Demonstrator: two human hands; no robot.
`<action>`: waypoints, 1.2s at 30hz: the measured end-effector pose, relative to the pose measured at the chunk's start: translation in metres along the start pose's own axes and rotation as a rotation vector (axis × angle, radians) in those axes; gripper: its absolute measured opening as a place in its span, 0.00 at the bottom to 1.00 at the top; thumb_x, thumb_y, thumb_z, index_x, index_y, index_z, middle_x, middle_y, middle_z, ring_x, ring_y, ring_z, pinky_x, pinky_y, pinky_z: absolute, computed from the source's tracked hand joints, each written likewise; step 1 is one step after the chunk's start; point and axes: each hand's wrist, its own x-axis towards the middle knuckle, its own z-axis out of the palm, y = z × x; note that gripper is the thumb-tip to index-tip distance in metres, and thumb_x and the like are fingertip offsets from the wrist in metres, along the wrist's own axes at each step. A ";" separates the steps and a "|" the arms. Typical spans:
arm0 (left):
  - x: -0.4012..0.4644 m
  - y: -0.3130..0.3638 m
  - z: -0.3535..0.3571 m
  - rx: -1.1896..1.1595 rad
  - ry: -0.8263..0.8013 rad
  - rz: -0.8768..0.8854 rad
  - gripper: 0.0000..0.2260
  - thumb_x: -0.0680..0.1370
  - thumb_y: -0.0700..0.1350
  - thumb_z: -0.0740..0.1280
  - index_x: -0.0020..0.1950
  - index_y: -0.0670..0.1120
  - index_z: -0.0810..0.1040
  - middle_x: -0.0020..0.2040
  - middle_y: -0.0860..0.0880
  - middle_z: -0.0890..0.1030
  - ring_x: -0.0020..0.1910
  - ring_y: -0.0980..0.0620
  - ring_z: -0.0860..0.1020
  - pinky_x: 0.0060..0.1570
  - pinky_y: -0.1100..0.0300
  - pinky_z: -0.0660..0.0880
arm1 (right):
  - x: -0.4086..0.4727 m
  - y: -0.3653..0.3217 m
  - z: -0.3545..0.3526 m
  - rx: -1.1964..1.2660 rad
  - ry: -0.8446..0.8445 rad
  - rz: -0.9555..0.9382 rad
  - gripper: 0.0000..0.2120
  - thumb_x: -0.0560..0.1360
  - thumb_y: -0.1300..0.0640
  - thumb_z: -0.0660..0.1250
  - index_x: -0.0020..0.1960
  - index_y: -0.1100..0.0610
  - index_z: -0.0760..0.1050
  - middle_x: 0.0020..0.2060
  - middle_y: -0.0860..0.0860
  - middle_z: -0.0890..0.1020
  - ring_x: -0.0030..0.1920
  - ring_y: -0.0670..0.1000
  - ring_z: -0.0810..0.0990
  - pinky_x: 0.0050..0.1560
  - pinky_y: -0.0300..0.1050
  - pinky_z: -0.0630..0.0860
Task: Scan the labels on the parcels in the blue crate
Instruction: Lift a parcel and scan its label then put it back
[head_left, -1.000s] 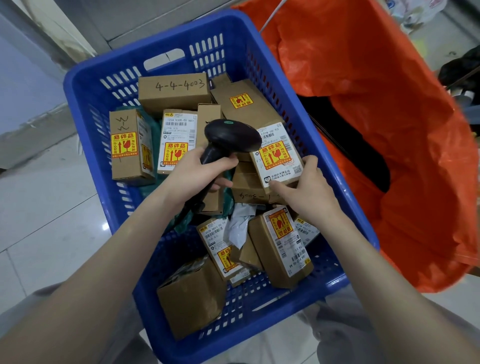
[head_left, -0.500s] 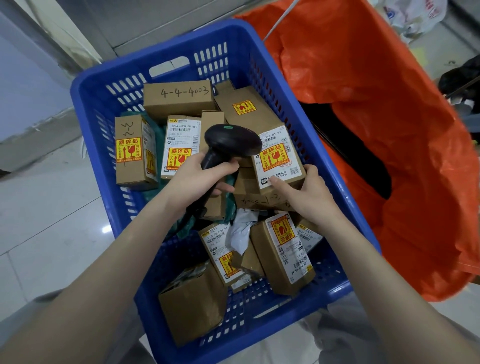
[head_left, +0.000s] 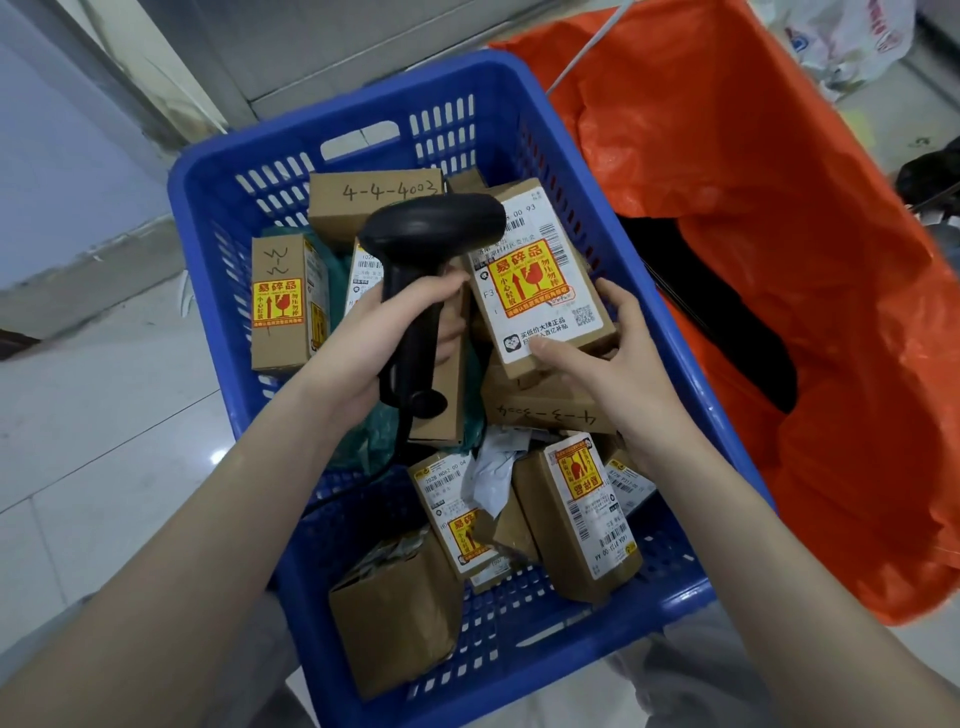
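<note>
The blue crate (head_left: 670, 322) holds several small brown cardboard parcels with white labels and yellow-red fragile stickers. My right hand (head_left: 605, 364) grips one labelled parcel (head_left: 540, 291), lifted above the pile with its label facing up. My left hand (head_left: 363, 343) is closed around the handle of a black barcode scanner (head_left: 426, 244), whose head hangs just left of that label. A box marked 4-4-4003 (head_left: 353, 200) lies at the far end, partly behind the scanner.
An open orange sack (head_left: 779, 218) stands right against the crate's right side. An upright parcel (head_left: 285, 306) leans at the crate's left wall, and more parcels (head_left: 582, 514) lie near the front. White tiled floor (head_left: 88, 426) is on the left.
My right hand has lifted the labelled parcel off the pile and towards me. My left hand has raised the scanner so its head sits beside the label.
</note>
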 end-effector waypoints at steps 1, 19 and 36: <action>0.000 0.000 0.000 -0.006 0.005 -0.005 0.13 0.75 0.49 0.70 0.58 0.48 0.79 0.52 0.48 0.85 0.53 0.50 0.83 0.56 0.53 0.79 | 0.000 0.000 0.002 0.000 -0.013 0.004 0.45 0.65 0.48 0.77 0.74 0.45 0.56 0.64 0.46 0.76 0.64 0.50 0.75 0.66 0.56 0.72; -0.003 0.000 0.001 0.042 -0.005 -0.010 0.17 0.76 0.50 0.69 0.64 0.47 0.77 0.53 0.51 0.86 0.55 0.51 0.83 0.59 0.52 0.77 | 0.003 -0.008 0.009 0.055 -0.020 0.109 0.29 0.69 0.41 0.71 0.63 0.52 0.64 0.56 0.50 0.80 0.55 0.51 0.82 0.58 0.54 0.78; -0.006 0.003 0.002 0.169 0.009 0.076 0.14 0.75 0.49 0.69 0.57 0.44 0.80 0.44 0.53 0.81 0.31 0.59 0.77 0.37 0.63 0.76 | 0.003 -0.006 0.003 -0.043 0.199 0.008 0.29 0.68 0.53 0.76 0.57 0.51 0.58 0.48 0.43 0.75 0.47 0.44 0.80 0.40 0.38 0.76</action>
